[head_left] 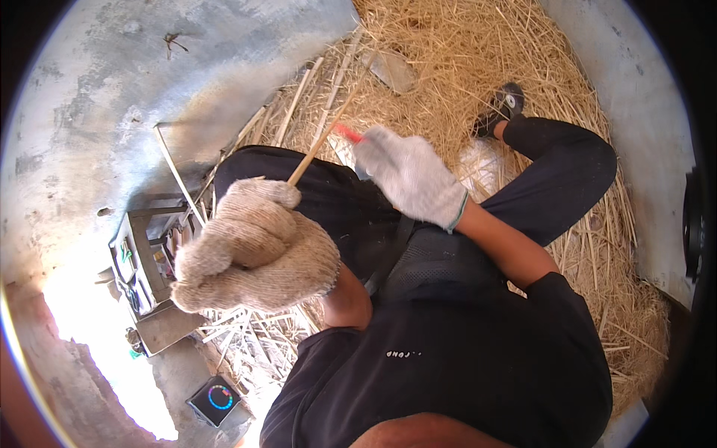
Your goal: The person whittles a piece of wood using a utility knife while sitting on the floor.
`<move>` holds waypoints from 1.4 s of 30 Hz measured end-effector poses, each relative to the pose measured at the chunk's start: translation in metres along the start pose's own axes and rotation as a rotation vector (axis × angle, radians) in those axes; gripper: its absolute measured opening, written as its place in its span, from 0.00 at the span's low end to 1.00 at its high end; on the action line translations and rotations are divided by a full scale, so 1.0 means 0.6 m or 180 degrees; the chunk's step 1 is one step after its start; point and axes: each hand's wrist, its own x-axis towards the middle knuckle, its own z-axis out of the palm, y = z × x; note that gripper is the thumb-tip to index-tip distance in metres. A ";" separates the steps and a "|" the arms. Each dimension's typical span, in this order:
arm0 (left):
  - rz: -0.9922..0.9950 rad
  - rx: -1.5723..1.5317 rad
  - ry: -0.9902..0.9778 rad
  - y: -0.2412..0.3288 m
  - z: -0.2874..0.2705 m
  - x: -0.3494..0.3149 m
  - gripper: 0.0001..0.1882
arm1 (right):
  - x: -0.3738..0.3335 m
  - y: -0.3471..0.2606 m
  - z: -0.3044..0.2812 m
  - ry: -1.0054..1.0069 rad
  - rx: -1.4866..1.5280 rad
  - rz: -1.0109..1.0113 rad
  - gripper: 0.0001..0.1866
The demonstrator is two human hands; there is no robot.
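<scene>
My left hand (258, 246), in a thick beige knit glove, is closed with its fingers curled. A thin strip of bamboo or cane (317, 148) sticks out of it, slanting up and away to the right. My right hand (407, 175), in a white knit glove with a green cuff edge, is closed around a small tool with a red end (347, 134). That red end lies close beside the strip; whether they touch I cannot tell. The rest of the tool is mostly hidden by the glove. Both hands are over my lap and dark trousers (336, 209).
Straw-like shavings (463, 45) cover the floor around my legs, with a flat stone (393, 71) among them. Long strips (299, 101) lie by the grey wall (187, 82). At left stand a wooden shelf box (149, 261) with small items and a dark tablet-like device (214, 401).
</scene>
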 end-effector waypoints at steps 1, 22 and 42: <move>0.0108 0.0059 0.0110 -0.005 0.007 0.002 0.26 | -0.010 -0.019 0.000 -0.0195 0.0312 -0.0247 0.18; 0.0191 -0.0117 -0.0345 -0.009 -0.031 0.006 0.29 | 0.101 0.403 -0.031 0.0145 -0.2046 0.2085 0.39; -0.0741 -0.0204 0.0337 0.040 -0.066 0.083 0.25 | 0.048 0.138 0.063 -0.0042 -0.0629 -0.0296 0.19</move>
